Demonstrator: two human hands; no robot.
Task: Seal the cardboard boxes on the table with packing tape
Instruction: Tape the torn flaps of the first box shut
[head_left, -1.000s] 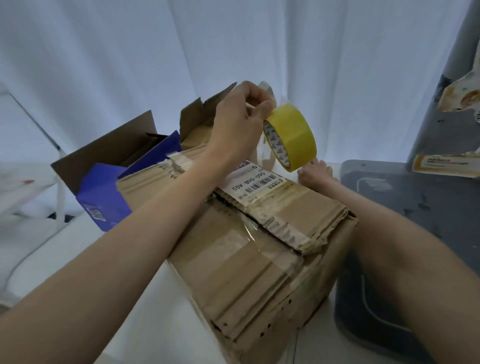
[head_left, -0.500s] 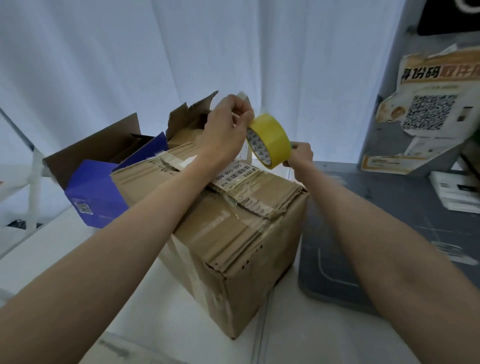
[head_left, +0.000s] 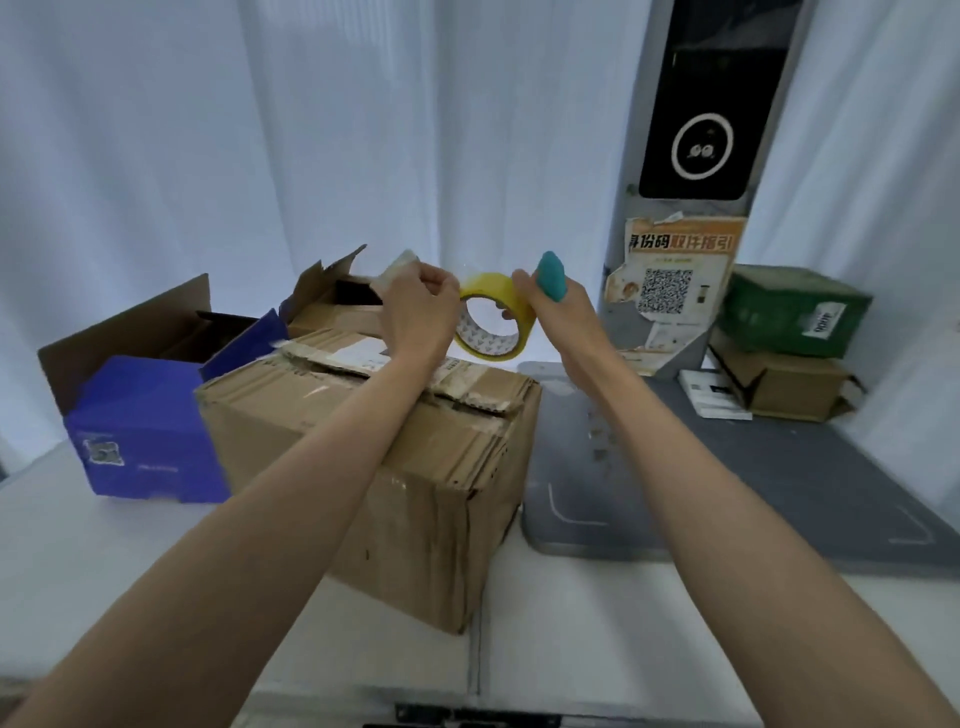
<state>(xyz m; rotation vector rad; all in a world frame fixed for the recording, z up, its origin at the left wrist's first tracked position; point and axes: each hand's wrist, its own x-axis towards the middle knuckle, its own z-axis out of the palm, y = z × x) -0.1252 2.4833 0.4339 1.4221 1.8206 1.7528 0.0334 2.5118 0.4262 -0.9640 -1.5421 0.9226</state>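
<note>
White curtains hang behind your white table (head_left: 104, 561), which carries everything. On its right side lies a flat grey mat (head_left: 753, 467), with a grey post (head_left: 623, 322) bearing a torn orange QR poster (head_left: 670, 280) at its far edge. At centre stands the worn brown cardboard box (head_left: 374, 467), its top flaps closed and ragged. Left of it sits an open blue carton (head_left: 135, 431); behind that, another open brown carton (head_left: 332, 306). Far right, a green box (head_left: 795, 312) rests on a small brown box (head_left: 784, 384). Above the centre box's far edge, your right hand (head_left: 556, 317) grips the yellow roll of packing tape (head_left: 493, 322) and a teal tool (head_left: 550, 275). Your left hand (head_left: 421, 312) pinches the clear tape end (head_left: 395, 267), just left of the roll.
</note>
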